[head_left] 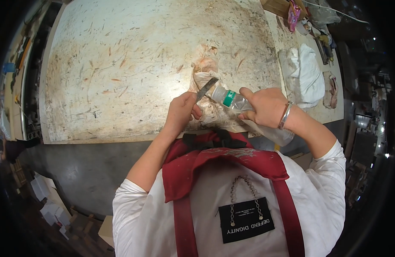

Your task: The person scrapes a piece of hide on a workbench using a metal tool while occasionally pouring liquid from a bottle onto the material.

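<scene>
My left hand (pixel 183 112) is closed on a narrow, flat metal blade (pixel 207 89), whose dark end points up and to the right. Its fingers cover any handle. A clear plastic bottle (pixel 239 104) with a green label lies tilted in my right hand (pixel 268 108). The bottle's pale neck points left, close beside the blade; I cannot tell whether they touch. Beneath both is a crumpled, stained cloth (pixel 205 65) on the table. Below my right hand hangs a translucent plastic piece (pixel 274 133); whether it belongs to the bottle is unclear.
The big worktable (pixel 120 81) has a scuffed, stained top. At its right lie a folded white cloth (pixel 309 77) and a small plastic packet (pixel 330 90). A cardboard box (pixel 276 6) and a pink wrapper (pixel 293 16) are at the far right. A shelf (pixel 24 81) stands left.
</scene>
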`<state>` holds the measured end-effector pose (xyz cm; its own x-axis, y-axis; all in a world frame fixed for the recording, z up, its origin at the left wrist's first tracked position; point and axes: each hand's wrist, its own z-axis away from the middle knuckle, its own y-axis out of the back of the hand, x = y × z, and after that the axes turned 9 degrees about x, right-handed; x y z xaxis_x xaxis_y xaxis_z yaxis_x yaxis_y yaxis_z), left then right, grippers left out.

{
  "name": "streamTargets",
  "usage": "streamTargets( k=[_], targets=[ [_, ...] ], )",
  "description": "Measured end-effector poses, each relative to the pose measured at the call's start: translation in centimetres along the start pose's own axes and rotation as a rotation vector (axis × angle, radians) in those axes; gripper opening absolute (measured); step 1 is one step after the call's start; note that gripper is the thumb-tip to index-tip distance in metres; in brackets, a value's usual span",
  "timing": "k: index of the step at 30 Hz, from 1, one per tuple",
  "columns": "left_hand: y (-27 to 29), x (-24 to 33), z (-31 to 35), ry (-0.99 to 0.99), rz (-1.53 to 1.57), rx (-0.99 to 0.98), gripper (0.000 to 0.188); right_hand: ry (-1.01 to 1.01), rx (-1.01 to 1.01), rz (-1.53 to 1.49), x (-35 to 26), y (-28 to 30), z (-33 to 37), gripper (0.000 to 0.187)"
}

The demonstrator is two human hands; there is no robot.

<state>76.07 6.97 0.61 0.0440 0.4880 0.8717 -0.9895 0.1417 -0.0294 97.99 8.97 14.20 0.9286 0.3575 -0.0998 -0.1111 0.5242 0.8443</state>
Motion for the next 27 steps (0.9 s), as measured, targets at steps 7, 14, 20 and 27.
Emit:
streamTargets(
  k=[7, 14, 20, 27],
  targets=[
    [-0.2, 0.7, 0.2, 0.128, 0.095, -0.002, 0.048, 0.06, 0.006, -0.014, -0.5, 0.0, 0.6, 0.048],
    [-0.4, 0.8, 0.1, 0.144, 0.109, -0.047, 0.052, -0.007, 0.021, -0.007, 0.6, -0.5, 0.0, 0.042],
    [-0.2, 1.1, 0.2, 0.185, 0.138, -0.036, 0.047, -0.044, 0.049, -0.001, 1.4, -0.5, -0.5, 0.043],
    [-0.4, 0.9, 0.3, 0.17, 0.164, -0.051, 0.034, -0.074, -0.018, -0.012, 1.8, -0.5, -0.8, 0.044]
  ],
)
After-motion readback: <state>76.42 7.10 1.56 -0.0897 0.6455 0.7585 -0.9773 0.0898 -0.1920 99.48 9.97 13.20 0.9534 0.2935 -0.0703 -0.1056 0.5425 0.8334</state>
